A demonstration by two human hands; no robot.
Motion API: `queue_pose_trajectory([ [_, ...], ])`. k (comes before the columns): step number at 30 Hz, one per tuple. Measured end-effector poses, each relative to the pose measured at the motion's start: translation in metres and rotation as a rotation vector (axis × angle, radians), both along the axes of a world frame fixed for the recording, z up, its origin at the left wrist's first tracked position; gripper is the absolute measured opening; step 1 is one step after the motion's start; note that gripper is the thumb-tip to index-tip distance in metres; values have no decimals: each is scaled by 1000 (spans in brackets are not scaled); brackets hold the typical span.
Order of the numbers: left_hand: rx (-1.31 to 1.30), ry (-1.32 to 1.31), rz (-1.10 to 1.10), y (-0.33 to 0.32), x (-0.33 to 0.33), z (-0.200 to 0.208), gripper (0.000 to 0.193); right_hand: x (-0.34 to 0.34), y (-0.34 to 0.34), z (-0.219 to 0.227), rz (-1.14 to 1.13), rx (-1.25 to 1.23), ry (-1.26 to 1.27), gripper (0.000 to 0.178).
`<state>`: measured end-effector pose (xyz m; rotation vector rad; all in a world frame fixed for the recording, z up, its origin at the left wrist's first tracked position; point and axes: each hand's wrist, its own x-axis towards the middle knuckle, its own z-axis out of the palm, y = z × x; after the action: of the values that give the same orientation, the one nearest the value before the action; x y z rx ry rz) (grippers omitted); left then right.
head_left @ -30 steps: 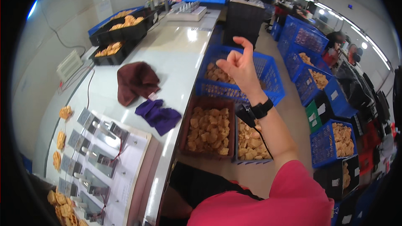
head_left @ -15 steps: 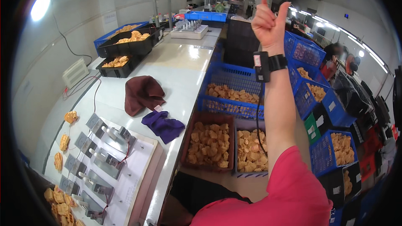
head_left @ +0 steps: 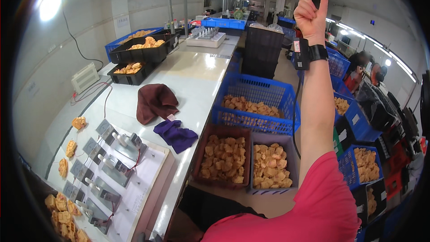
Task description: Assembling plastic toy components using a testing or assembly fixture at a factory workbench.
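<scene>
My right hand point(head_left: 312, 20) is raised high at the upper right, arm stretched out, palm side toward me. Its fingers are curled in and the thumb sticks up; nothing shows in it. Around the wrist sits a black strap with a small black box point(head_left: 301, 54), a cable hanging from it. My left hand is not in view. On the bench at the left stands a white test fixture point(head_left: 150, 175) with several grey toggle clamps point(head_left: 117, 170). Small yellow-orange moulded parts point(head_left: 70, 149) lie beside it, with a heap point(head_left: 65, 217) at its near corner.
A brown cloth point(head_left: 156, 103) and a purple cloth point(head_left: 175, 135) lie on the white bench point(head_left: 192, 78). Black bins point(head_left: 121, 56) of parts stand farther back. Blue crates point(head_left: 286, 98), a brown bin point(head_left: 224, 130) and a grey bin point(head_left: 273, 139) fill the floor beside it. People point(head_left: 358, 62) sit far right.
My right hand has moved to the right and slightly up, its fingers still curled. The view has shifted a little, showing more of the blue crate and grey bin.
</scene>
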<state>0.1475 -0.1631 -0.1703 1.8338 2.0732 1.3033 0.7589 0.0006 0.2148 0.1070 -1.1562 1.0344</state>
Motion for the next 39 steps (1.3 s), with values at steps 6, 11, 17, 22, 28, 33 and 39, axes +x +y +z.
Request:
queue_pose_trajectory([
  [6,532,-57,-127,15,-21,-41,53,-23,35,-31,88,-76,-52,40],
  [11,-122,-39,15,7,-2,3,32,-56,20,-113,-135,-202,-286,49],
  [17,-21,6,-16,2,-11,5,31,-172,40,-226,-46,-525,-511,25],
  [22,16,-130,18,-11,-10,7,17,-237,53,-264,-106,-460,-847,13],
  [28,281,-383,251,-25,-15,-7,12,-218,108,-317,-373,-440,-900,17],
  [33,207,-193,668,-40,-59,-22,18,-228,183,-385,-415,-327,-1004,21],
  [39,99,20,762,-24,-58,-11,19,-241,192,-418,-591,-190,-1185,23],
])
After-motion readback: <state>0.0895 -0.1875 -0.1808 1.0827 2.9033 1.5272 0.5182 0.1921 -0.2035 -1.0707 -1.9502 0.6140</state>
